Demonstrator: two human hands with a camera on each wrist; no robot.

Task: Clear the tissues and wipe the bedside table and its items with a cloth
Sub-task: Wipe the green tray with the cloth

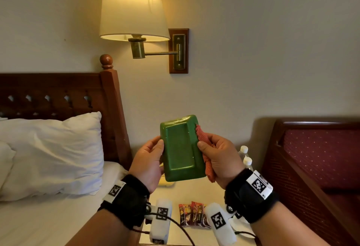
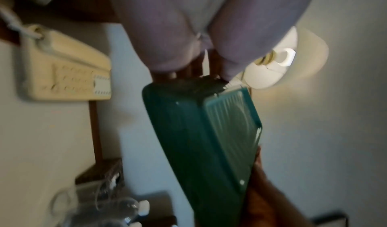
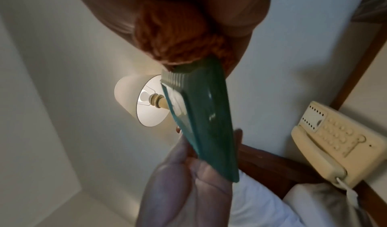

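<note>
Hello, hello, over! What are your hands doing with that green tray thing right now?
Left hand grips green tray, underside facing me. Right hand presses orange cloth on its edge. Nothing in the way.

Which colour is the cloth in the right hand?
Orange-red cloth, clearest in the head view.

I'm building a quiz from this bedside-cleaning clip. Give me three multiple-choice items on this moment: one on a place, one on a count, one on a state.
1. Where is the green tray?
A. flat on the bedside table
B. held up between both hands
C. on the pillow

2. How many white bottle caps show beside the right hand?
A. two
B. four
C. none

3. What state is the wall lamp in?
A. off
B. lit
C. fallen over

Answers: 1 B, the left hand grips one edge and the right hand presses the red cloth on the other; 2 A, two caps show there; 3 B, its shade glows.
</note>
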